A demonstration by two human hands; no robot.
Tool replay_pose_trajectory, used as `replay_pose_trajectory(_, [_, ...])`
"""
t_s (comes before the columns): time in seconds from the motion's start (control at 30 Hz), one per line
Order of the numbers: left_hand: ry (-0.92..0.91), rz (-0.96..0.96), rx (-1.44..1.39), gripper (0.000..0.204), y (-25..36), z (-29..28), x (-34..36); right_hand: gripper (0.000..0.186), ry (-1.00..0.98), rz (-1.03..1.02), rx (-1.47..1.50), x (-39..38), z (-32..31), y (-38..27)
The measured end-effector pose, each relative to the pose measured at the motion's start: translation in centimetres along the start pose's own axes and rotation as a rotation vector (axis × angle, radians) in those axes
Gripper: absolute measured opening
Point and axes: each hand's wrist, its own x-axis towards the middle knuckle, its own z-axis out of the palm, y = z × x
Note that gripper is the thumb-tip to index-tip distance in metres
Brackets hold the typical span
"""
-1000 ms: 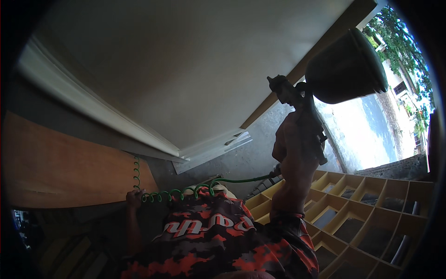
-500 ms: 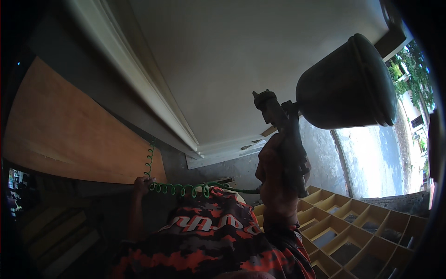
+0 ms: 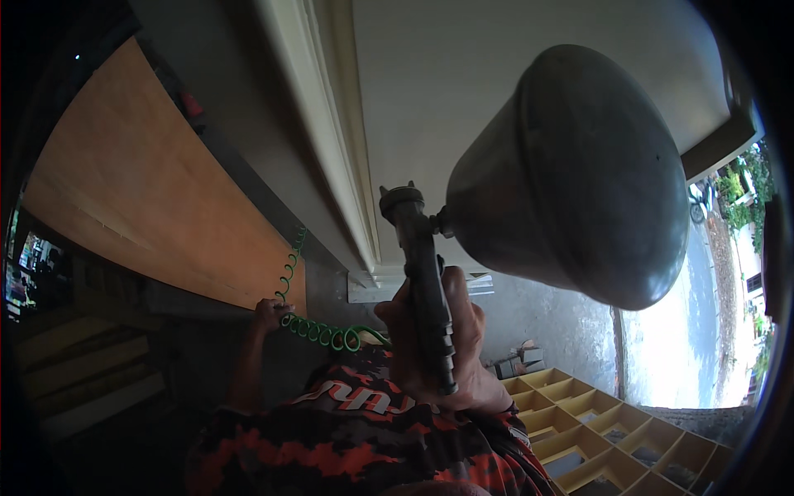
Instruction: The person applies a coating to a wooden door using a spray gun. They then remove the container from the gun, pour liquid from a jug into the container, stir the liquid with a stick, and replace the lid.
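Note:
My right hand (image 3: pixel 463 331) is closed round the handle of a metal spray gun (image 3: pixel 424 277), raised in front of my chest. A large rounded grey cup (image 3: pixel 571 174) is fixed to the gun's side and tilts toward the right. The nozzle points at a pale panel (image 3: pixel 430 99) with a moulded edge. Lower left, my left hand (image 3: pixel 271 314) grips a green coiled air hose (image 3: pixel 318 332). One stretch of this hose runs to my right hand, the other up past a brown wooden board. Where it joins the gun is hidden.
The brown wooden board (image 3: pixel 165 190) lies to the left. A yellow wooden grid of open compartments (image 3: pixel 579 397) stands at the lower right, with some small blocks (image 3: pixel 517 360) on the grey floor (image 3: pixel 546 318) behind it. Daylight, a street and greenery show at the far right.
The spray gun and my right hand have moved left, with the cup turned and looming larger. My left hand still holds the hose. The view has shifted, so the panel's edge appears farther right.

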Motion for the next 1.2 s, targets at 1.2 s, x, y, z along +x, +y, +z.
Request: replay_pose_trajectory(1.2, [-0.085,0.029,0.047,0.055,-2.7,4.3,3.9,0.044,-0.294,0.121,0.441,-0.1,7.1,2.2])
